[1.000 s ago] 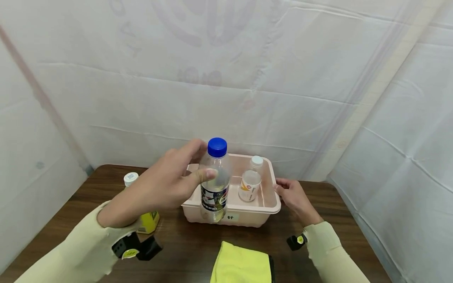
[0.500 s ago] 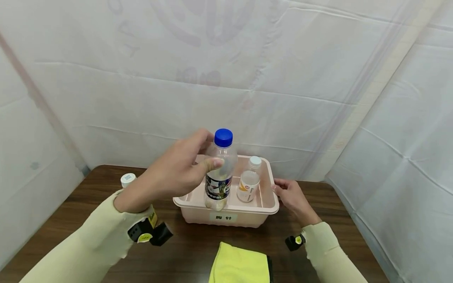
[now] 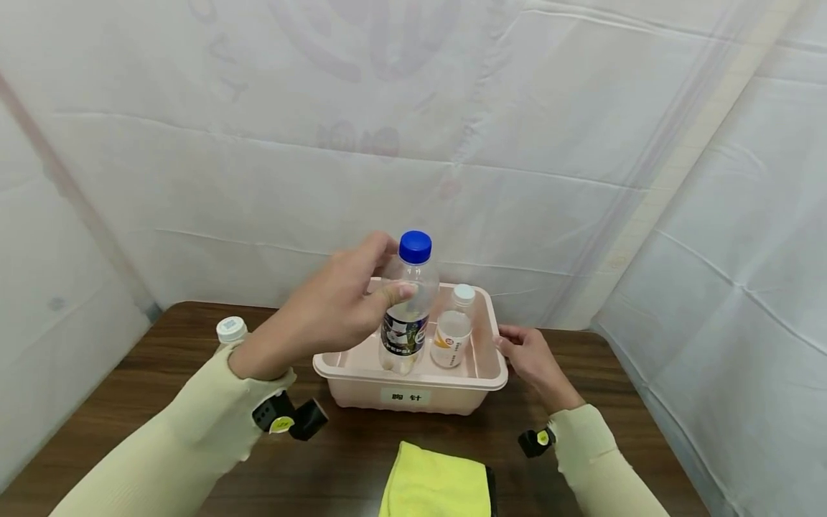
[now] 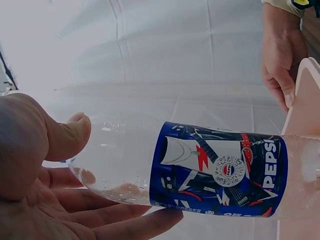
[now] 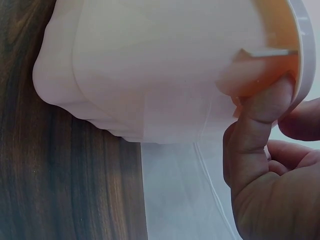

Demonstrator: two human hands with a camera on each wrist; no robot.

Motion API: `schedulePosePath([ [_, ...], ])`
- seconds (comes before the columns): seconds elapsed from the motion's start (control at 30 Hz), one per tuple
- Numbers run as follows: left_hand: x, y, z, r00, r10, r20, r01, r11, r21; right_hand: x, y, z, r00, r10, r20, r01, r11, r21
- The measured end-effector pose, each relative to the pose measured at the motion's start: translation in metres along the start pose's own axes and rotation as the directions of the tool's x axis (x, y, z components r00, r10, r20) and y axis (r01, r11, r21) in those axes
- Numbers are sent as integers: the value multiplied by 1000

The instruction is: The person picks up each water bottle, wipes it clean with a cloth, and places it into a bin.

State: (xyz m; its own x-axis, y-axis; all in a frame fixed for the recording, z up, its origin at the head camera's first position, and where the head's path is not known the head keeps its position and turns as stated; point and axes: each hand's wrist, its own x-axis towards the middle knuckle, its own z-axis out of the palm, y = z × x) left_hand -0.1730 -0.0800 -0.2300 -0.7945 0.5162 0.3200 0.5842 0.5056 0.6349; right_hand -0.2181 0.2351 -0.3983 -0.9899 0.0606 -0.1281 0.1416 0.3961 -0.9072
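My left hand [image 3: 342,298] grips a clear Pepsi bottle [image 3: 403,334] with a blue cap, thumb on one side and fingers on the other. The bottle hangs upright over the left-middle part of a pale pink plastic basin [image 3: 352,398], its base lower than the far rim. In the left wrist view the bottle's dark blue label [image 4: 220,170] shows, with fingers spread under its shoulder. At the basin's right side, my right hand [image 3: 533,359] pinches the rim between thumb and fingers. A small clear bottle [image 3: 452,337] with a white cap stands inside the basin.
Behind my left forearm a white-capped bottle [image 3: 231,329] is mostly hidden. A folded yellow cloth [image 3: 439,485] lies at the front of the dark wooden table [image 3: 291,481]. White sheeting [image 3: 323,179] rises behind and at both sides. A label with characters [image 3: 405,396] marks the basin's front.
The left hand has carried the Pepsi bottle rightward and away from me, from before the basin's front wall to over its inside. The right hand stays at the rim.
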Motion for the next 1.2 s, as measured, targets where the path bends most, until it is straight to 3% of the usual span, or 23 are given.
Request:
schedulePosePath([
  [0.57, 18, -12, 14, 997, -73, 18, 73, 997, -20, -4, 2, -1, 1000, 9, -22, -8, 1000, 20],
  [1.2, 25, -23, 25, 991, -125, 38, 125, 992, 2, -4, 1, 4, 1000, -23, -21, 24, 998, 51],
])
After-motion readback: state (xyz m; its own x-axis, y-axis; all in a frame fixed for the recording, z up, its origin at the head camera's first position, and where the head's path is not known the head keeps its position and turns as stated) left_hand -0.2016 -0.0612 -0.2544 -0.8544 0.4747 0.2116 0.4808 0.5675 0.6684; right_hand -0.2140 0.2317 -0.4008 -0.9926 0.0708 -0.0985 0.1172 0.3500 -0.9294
